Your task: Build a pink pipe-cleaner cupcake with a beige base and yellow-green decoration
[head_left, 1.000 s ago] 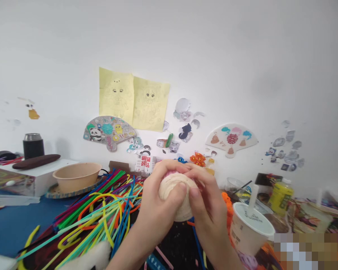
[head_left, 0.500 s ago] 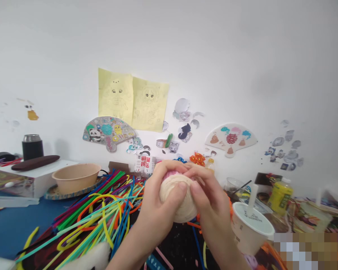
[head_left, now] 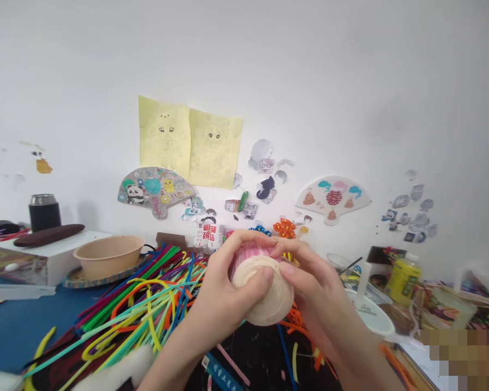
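Between both hands is a round piece (head_left: 271, 304) with a cream, coil-lined face toward me and a pink ribbed side on top. My left hand (head_left: 224, 288) wraps its left side, the thumb pressed across the cream face and the fingers curled over the top. My right hand (head_left: 320, 293) grips from the right, with fingertips at the pink part and the thumb by the cream edge. Behind the fingers, the far side of the piece is hidden. Many colourful pipe cleaners (head_left: 146, 315) lie in a heap left of my hands.
A beige bowl (head_left: 108, 258) stands at the left near a black thermos (head_left: 44, 213). On the right are a lidded cup with a straw (head_left: 377, 315) and a yellow bottle (head_left: 403, 279). White stuffing (head_left: 122, 366) lies in front; the wall (head_left: 244, 54) rises behind.
The round piece has turned and tilted a little, so more of its pink ribbed side shows. My right hand has shifted slightly rightward, its fingers less folded over the top.
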Tool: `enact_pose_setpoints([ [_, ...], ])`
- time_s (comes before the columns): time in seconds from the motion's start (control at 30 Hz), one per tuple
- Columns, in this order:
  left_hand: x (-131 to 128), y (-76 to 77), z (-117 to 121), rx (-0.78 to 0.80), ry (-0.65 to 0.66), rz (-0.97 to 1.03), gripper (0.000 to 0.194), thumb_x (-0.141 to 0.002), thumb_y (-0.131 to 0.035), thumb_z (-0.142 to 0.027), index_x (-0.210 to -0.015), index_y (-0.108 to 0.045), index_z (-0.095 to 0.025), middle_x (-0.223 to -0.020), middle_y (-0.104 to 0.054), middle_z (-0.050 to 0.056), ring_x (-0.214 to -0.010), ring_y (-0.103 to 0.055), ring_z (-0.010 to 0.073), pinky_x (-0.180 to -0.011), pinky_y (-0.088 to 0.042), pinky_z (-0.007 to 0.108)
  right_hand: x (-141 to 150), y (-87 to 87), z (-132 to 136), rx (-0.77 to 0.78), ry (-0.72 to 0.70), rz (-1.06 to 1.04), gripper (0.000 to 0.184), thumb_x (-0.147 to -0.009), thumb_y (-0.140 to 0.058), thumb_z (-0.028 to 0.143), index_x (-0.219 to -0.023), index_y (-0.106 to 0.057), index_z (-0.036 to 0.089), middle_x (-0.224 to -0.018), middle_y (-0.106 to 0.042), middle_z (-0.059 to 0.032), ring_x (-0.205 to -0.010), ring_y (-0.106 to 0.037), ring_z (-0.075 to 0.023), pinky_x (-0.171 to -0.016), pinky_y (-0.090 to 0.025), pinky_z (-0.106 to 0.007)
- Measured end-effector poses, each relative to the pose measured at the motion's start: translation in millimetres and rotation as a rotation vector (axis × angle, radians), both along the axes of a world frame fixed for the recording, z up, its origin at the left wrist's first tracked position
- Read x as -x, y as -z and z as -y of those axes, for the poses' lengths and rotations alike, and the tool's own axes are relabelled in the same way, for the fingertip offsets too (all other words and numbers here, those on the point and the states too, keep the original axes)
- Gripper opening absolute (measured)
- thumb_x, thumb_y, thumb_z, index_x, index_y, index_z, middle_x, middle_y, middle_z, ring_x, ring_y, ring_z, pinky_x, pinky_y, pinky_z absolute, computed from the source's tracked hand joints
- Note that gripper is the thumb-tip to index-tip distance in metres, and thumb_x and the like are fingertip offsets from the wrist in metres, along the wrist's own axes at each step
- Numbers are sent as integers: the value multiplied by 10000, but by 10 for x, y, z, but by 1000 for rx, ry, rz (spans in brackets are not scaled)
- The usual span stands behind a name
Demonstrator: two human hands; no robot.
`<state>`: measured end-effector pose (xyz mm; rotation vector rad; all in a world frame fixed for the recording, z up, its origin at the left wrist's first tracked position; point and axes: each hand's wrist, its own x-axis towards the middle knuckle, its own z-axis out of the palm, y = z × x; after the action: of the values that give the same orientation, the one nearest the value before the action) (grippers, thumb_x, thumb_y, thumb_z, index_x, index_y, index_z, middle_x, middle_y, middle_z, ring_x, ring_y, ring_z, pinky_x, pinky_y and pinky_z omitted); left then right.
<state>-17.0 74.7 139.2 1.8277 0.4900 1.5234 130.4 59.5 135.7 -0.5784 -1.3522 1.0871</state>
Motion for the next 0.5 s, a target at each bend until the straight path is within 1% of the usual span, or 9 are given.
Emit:
enact_pose_setpoints([
  [0.07,57,-15,-19,36,46,-31,249,-851,-669,-304,-1074,-612,-211,-1074,-655,24,-1017,-622,201,-877,-466,303,-62,-15,6,17,-12,58,80,-876,-685,334,-872,-686,254,-948,-687,16,-909,-640,-154,-770,-497,-221],
  [0.1,89,-23,-25,46,67,-57,264,-849,-677,-317,-1083,-613,-212,-1083,-652,27,-1030,-619,206,-887,-463,308,-88,-21,10,20,-11,86,79,-883,-684,331,-872,-683,252,-945,-687,18,-900,-640,-144,-772,-498,-211],
  [0.23,213,-54,-32,56,148,-201,342,-848,-701,-359,-1138,-599,-207,-1140,-638,54,-1103,-602,243,-959,-442,348,-151,-51,32,42,-45,183,89,-851,-732,295,-870,-657,251,-977,-698,11,-976,-667,-157,-836,-522,-224],
  [0.33,258,-69,-34,50,190,-240,373,-845,-714,-371,-1157,-587,-211,-1168,-626,57,-1126,-596,246,-981,-438,355,-178,-82,53,63,-68,233,116,-844,-739,305,-855,-637,250,-910,-691,12,-932,-678,-154,-811,-537,-227],
  [0.4,261,-76,-34,50,208,-255,361,-846,-710,-347,-1157,-585,-209,-1171,-623,58,-1127,-596,247,-985,-440,359,-193,-101,70,73,-76,267,134,-836,-744,318,-847,-630,248,-892,-679,13,-921,-679,-158,-813,-545,-238],
  [0.5,246,-88,-26,55,214,-276,320,-842,-687,-250,-1142,-581,-215,-1166,-620,53,-1128,-596,247,-988,-443,366,-205,-118,95,72,-65,308,176,-809,-763,339,-838,-620,240,-922,-674,-4,-968,-685,-197,-869,-556,-299],
])
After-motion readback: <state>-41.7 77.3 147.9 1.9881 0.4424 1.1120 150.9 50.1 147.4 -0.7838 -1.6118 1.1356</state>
